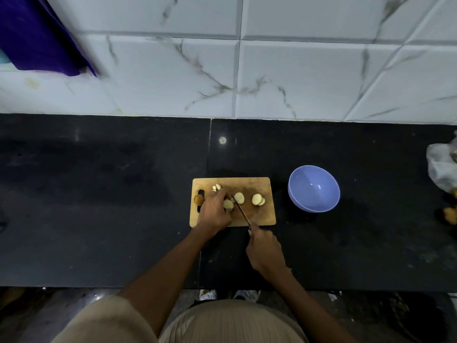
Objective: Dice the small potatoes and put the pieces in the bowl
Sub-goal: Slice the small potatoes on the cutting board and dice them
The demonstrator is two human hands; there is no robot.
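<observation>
The knife (241, 210) handle is buried in the right hand (265, 248), so only the blade shows. The left hand (214, 211) covers much of the potato piece (228, 204) it holds, and the fingertips are hard to make out. At the worktop's right edge a crumpled bag (442, 167) and some brownish lumps (450, 215) are cut off by the frame. A purple cloth (37, 33) hangs at the upper left, also cut off.

The worktop (99, 194) is black polished stone with a seam running front to back just left of the middle. Behind it rises a wall of white marbled tiles (296, 70).

A wooden board (262, 216) lies near the middle of the worktop, closer to the front edge. The left hand rests on the board's left half, fingers curled down on the potato piece. The right hand grips the knife just off the board's front edge, the blade slanting up and left to meet that piece. Two slices (239, 198) and (257, 199) lie right of the blade, small bits (217, 187) near the board's back left corner, and a whole potato (198, 199) sits at the board's left edge beside the left hand. A blue bowl (314, 189) stands right of the board, well apart from both hands.
</observation>
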